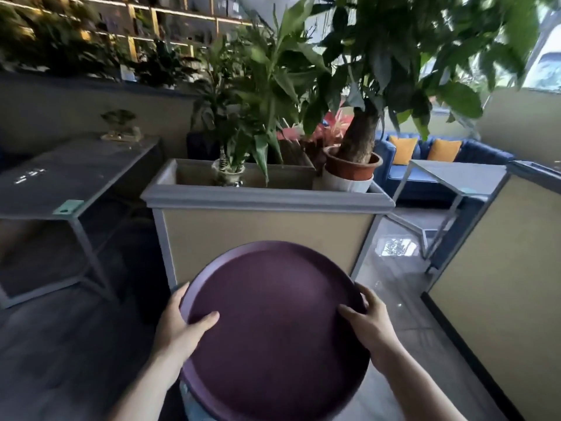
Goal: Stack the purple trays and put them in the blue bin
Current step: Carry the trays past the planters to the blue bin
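Note:
A round purple tray (273, 329) fills the lower middle of the head view, held level in front of me. My left hand (182, 326) grips its left rim, thumb lying on the tray's inner face. On the right rim my right hand (368, 320) grips the same way. Whether more trays lie stacked beneath the top one I cannot tell. No blue bin shows in the view; a bluish patch (189, 399) peeks out under the tray's near edge, too hidden to identify.
Straight ahead stands a grey-rimmed planter box (267, 202) with tall leafy plants and a brown pot (352, 165). A dark grey table (73, 177) is at the left, a second planter panel (498, 268) at the right, with a floor gap between them. A blue sofa (437, 165) is beyond.

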Demonstrator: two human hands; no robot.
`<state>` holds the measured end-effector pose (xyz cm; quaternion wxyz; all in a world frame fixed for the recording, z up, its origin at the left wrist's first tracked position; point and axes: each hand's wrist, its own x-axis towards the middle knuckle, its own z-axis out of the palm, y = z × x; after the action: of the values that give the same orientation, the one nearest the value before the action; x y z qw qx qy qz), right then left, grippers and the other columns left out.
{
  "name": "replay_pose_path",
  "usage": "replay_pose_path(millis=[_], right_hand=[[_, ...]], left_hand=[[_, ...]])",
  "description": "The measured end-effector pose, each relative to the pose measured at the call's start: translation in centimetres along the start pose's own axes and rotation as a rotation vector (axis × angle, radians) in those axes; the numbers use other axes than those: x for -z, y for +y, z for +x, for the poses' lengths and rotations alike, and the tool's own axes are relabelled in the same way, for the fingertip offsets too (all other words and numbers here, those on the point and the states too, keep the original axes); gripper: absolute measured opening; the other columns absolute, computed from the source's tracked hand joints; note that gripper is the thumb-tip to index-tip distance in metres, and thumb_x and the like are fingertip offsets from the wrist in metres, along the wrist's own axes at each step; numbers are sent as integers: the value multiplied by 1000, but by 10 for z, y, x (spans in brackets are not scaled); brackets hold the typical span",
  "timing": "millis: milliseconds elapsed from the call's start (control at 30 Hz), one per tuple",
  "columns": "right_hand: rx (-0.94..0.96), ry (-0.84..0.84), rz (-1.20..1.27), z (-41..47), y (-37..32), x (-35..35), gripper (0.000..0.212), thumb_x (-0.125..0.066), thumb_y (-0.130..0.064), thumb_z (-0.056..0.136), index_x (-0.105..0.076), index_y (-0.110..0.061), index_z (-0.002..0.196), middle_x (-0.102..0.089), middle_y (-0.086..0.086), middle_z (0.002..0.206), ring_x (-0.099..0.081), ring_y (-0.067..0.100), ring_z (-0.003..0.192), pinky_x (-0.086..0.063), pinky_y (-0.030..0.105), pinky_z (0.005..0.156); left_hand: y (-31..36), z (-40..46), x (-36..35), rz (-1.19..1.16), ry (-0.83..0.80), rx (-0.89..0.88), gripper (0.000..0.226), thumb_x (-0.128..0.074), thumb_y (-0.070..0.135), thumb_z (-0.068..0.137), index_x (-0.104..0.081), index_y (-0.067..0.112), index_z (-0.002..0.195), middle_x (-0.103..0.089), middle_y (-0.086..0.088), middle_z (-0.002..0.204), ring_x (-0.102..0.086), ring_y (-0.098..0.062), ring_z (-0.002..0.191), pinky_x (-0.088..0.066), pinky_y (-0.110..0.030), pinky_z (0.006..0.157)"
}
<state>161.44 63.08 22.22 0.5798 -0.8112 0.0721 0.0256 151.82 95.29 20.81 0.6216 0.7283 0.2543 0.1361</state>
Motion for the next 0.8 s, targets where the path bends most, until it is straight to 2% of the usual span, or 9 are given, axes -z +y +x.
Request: replay_pose_path(millis=[133, 300, 367, 433, 567, 600, 700, 733, 800], right_hand=[[-44, -8, -28, 35, 23, -8, 55, -72, -7, 78, -60, -25, 129, -71, 1, 117, -69, 18, 103, -57, 44, 95], [-140, -78, -83, 93, 60, -18, 51, -71, -11, 81, -57, -24, 128, -70, -1, 115, -68, 17, 102, -56, 39, 91], [-185, -94, -116, 112, 76, -22, 44, -69, -11, 83, -57, -21, 124, -70, 1, 113, -67, 19, 100, -54, 36, 88], [-217, -94, -166, 129, 91, -26, 40, -68, -14, 85, -57, -19, 123, -68, 3, 113, -65, 21, 101, -52, 35, 88], [-255, -103, -274, 147, 115, -34, 35, -60, -13, 91, -55, -17, 125, -63, 2, 109, -57, 22, 100, -42, 30, 87], [-252, -108, -300, 149, 120, -37, 35, -58, -12, 93, -55, -17, 127, -63, 4, 110, -56, 24, 101, -40, 30, 87], [-249, -113, -375, 155, 134, -47, 41, -56, -9, 92, -55, -16, 132, -64, 7, 116, -58, 30, 112, -42, 32, 92], [-252, -112, -400, 157, 140, -50, 43, -57, -9, 91, -56, -16, 133, -63, 10, 120, -58, 32, 114, -43, 35, 95], [-258, -109, -438, 159, 149, -57, 44, -57, -12, 89, -60, -18, 132, -62, 13, 119, -59, 31, 108, -45, 37, 93]], left_hand=[[-17, 20, -25, 32, 12, 41, 84, -85, 22, 72, -41, 36, 142, -50, 10, 135, -54, -18, 118, -48, -41, 96], [-50, 52, -66, 141, 66, 125, 80, -84, 16, 72, -43, 33, 139, -53, 9, 124, -56, -17, 109, -47, -34, 84], [-64, 65, -81, 189, 77, 169, 85, -86, 17, 70, -42, 31, 141, -52, 9, 124, -55, -20, 111, -47, -38, 89], [-81, 72, -94, 236, 76, 220, 91, -87, 19, 68, -38, 26, 145, -50, 7, 126, -55, -25, 116, -46, -41, 94], [-109, 81, -113, 353, 120, 314, 84, -88, 17, 67, -44, 6, 137, -52, -2, 117, -56, -31, 116, -38, -33, 86], [-117, 81, -116, 369, 117, 352, 86, -90, 22, 63, -45, 8, 135, -52, 0, 115, -57, -30, 113, -39, -33, 86], [-145, 86, -118, 432, 125, 383, 100, -88, 60, 38, -47, 25, 123, -66, 1, 112, -65, -29, 98, -52, -45, 88], [-152, 87, -119, 449, 119, 390, 103, -86, 62, 39, -48, 24, 127, -68, -3, 115, -65, -30, 100, -52, -47, 90], [-151, 85, -123, 470, 97, 438, 103, -88, 48, 57, -41, 15, 143, -56, -12, 138, -55, -34, 121, -43, -45, 101]])
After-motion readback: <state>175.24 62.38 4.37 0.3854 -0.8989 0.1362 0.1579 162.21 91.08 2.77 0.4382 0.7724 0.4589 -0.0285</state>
